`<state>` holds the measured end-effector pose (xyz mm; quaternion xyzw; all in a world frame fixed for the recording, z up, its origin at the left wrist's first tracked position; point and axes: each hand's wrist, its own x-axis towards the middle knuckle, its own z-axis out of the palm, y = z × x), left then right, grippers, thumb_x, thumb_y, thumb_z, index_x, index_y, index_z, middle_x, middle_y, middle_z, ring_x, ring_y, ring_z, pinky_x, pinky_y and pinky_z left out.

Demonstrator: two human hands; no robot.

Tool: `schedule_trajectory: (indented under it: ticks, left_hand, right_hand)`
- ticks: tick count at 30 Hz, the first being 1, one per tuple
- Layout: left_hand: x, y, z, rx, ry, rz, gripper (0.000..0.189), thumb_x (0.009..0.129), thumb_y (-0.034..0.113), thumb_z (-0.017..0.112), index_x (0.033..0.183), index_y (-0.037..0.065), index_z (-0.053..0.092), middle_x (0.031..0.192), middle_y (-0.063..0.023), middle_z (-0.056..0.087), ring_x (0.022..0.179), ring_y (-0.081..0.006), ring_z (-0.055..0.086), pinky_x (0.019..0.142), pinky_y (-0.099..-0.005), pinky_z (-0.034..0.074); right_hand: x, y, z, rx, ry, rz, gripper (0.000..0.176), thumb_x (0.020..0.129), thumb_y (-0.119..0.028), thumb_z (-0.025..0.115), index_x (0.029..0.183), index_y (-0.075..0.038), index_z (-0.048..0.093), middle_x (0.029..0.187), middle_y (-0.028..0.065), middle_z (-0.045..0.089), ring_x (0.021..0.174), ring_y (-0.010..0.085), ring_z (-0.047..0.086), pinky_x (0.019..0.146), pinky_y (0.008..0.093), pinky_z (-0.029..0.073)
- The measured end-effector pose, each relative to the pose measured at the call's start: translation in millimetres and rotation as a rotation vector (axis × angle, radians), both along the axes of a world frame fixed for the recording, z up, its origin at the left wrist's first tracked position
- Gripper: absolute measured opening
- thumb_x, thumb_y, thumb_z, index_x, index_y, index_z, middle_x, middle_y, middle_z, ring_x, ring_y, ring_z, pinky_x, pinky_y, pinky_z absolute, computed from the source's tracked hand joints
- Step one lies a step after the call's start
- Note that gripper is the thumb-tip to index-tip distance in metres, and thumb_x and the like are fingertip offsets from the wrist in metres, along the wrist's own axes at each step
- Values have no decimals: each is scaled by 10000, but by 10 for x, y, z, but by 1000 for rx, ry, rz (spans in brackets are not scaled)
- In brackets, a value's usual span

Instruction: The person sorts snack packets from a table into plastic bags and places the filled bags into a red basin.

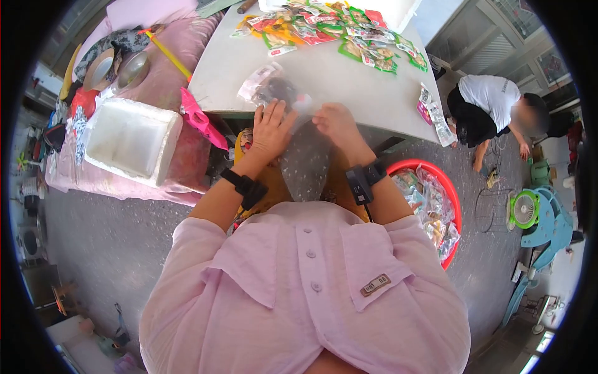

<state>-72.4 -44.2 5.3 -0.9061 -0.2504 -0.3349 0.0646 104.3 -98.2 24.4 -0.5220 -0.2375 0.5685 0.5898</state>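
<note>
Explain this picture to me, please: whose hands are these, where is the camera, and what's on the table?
There is no machine here: these are a person's bare hands, with a black device strapped to each wrist. The one picture comes from a camera worn on the head, looking forward and down. The left hand touches a pale plastic packet with something dark at it, near the front edge of the table. The right hand is beside it, fingers curled; blur hides whether it grips anything. Farther back lie many small colorful packets. A red tub holding more packets is at the right, below table height.
</note>
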Motion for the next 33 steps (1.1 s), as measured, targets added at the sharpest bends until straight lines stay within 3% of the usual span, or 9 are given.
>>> schedule_trajectory:
  ticks: [7,10,13,16,19,22,27,29,33]
  left_hand:
    - [18,227,68,82,-76,-112,303,623,68,537,924,46,511,990,-138,472,977,-302,429,829,-417,334]
    - [-44,361,136,84,-125,-147,222,674,26,486,893,1,503,934,-160,502,934,-322,456,831,-402,354]
    - [-55,355,453,56,-175,-167,217,699,-22,434,906,-27,499,944,-175,508,911,-332,472,827,-391,366]
    - [-77,178,850,-127,-187,-214,258,722,-35,406,962,-48,497,959,-185,522,914,-317,492,828,-357,368]
    - [-7,-135,1143,-168,-141,-206,221,746,-17,406,945,-32,503,906,-174,540,841,-294,520,761,-330,396]
    - [57,-316,1161,-131,-98,-224,217,741,-18,412,935,-25,508,888,-172,541,821,-298,521,735,-336,402]
    - [324,-590,1075,-155,19,-374,199,754,39,443,935,-18,503,890,-159,538,814,-277,523,729,-321,403]
    - [478,-699,996,-437,-64,-405,196,776,57,440,950,-13,495,904,-142,537,816,-242,522,734,-306,401]
    - [687,-789,935,-706,-151,-454,252,797,81,456,1037,3,448,943,-97,532,823,-165,510,740,-265,395]
  right_hand:
    - [142,-117,18,117,-407,-121,222,727,-135,516,901,-8,462,811,94,520,672,178,528,569,250,429]
    - [281,-31,-146,441,-1162,-115,347,719,-146,554,998,8,419,843,101,493,791,201,509,699,284,425]
    - [8,-157,209,569,-1390,-171,603,640,-289,623,1108,2,378,1121,215,389,1066,347,358,902,399,281]
    - [-203,-247,685,784,-1605,-212,605,538,-319,640,1029,-31,433,994,153,457,931,300,438,723,422,344]
    - [-292,-416,922,523,-1423,101,403,591,-304,616,840,-29,460,751,158,548,703,333,536,597,393,410]
    - [-186,-711,1056,416,-1293,291,377,609,-286,606,835,-15,475,723,180,545,704,349,530,612,397,407]
    - [20,-1023,699,420,-1111,201,322,636,-254,584,794,15,508,715,195,534,705,353,522,600,392,396]
    - [122,-1214,514,355,-1071,123,305,640,-254,580,769,15,514,737,199,528,715,349,517,598,387,395]
    - [644,-1848,97,215,-689,-249,242,663,-205,628,831,-43,563,750,52,542,711,142,513,615,268,417]
